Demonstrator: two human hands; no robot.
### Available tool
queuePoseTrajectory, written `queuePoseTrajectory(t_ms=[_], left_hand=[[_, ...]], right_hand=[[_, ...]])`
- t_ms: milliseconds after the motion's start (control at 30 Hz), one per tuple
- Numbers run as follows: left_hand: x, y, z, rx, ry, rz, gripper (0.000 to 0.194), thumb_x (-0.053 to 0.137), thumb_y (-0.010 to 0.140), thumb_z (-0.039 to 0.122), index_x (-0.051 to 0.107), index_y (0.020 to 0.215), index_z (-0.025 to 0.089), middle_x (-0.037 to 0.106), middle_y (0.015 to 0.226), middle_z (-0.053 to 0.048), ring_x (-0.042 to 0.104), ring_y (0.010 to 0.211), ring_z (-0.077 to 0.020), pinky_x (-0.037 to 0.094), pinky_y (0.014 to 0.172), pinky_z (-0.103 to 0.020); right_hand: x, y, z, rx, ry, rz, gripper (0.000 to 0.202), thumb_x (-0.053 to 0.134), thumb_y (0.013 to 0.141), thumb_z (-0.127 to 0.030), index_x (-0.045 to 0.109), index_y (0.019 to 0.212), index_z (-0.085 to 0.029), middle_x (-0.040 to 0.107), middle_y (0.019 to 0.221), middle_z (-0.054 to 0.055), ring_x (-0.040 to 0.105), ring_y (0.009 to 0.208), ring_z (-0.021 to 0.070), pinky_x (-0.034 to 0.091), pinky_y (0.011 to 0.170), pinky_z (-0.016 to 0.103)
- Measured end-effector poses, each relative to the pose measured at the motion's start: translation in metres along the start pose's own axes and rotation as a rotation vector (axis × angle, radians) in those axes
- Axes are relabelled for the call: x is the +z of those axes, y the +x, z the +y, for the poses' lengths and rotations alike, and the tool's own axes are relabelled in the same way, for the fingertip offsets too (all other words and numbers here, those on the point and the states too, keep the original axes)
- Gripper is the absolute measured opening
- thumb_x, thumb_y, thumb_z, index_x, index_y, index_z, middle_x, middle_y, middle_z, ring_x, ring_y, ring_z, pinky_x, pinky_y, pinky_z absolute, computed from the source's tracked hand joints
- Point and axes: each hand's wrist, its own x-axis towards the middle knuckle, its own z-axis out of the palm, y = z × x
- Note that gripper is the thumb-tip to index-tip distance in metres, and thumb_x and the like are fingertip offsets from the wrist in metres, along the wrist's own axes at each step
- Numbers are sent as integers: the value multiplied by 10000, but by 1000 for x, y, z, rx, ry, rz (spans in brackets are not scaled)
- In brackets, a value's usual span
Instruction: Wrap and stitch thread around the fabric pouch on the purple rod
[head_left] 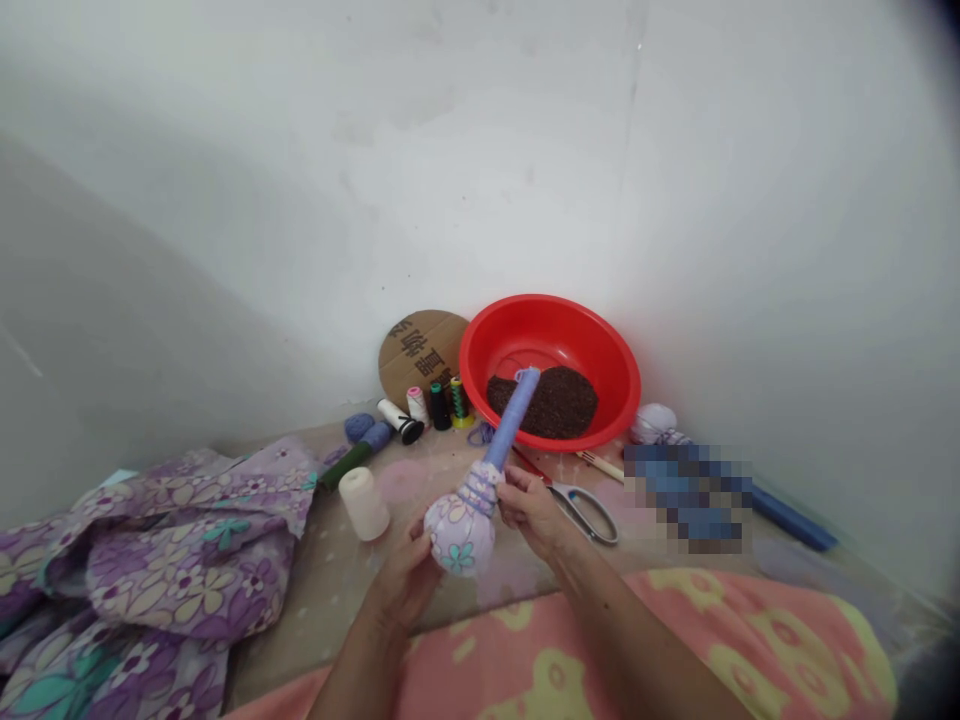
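A mallet (459,530) is held up in front of me, its round head wrapped in purple floral cloth. Blue cord winds around the neck, and its lavender-blue handle points up and away, overlapping the basin behind. My left hand (411,572) cups the round head from the left and below, with some fingers hidden behind it. At the neck, my right hand (534,515) pinches the corded cloth between thumb and fingers. Scissors (585,512) with grey handles lie just right of my right hand. A cream thread cone (364,503) stands left of the mallet.
A red basin (551,318) with dark grains (562,405) stands against the wall. Left of it are a cardboard disc (420,350) and several thread spools (440,407). Floral cloth (195,560) lies left. A white ball-headed piece (656,422) and a blue rod (787,515) lie right.
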Motion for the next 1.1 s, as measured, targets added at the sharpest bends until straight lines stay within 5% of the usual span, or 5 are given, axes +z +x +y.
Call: queuePoseTrajectory(t_ms=[200,467,767,933,1100], left_hand=[[3,2,-3,-35,-6,-29,445,561,747,353,517,1148,164,528,1148,-113,486,1060,-258,388,870,-378],[0,2,-3,20,148,68,811,745,550,304,357,1258,231,535,1079,-78,551,892,-217,435,711,-284],[-2,5,-1,9,367,157,474,720,560,274,563,995,169,613,896,-57,565,757,-186,440,648,-275],[-4,6,-1,111,547,172,492,724,540,259,567,997,166,615,897,-59,565,777,-204,448,674,-303],[-2,5,2,391,925,194,439,712,541,249,602,962,189,562,1030,-78,527,935,-257,431,798,-375]], right_hand=[[2,1,4,-39,-23,60,309,683,595,-306,541,816,-142,330,462,-108,183,351,9,119,360,179],[3,2,15,-57,-149,90,302,658,628,-305,545,856,-142,318,464,-104,191,363,19,114,360,186],[8,0,13,-11,-217,155,354,694,576,-365,554,807,-138,324,469,-99,198,361,17,108,353,185],[5,0,16,-17,-214,87,382,672,620,-373,570,905,-141,326,470,-96,191,362,21,119,351,187],[4,0,17,-9,-222,79,430,665,633,-363,573,987,-139,326,471,-92,187,369,24,116,358,189]])
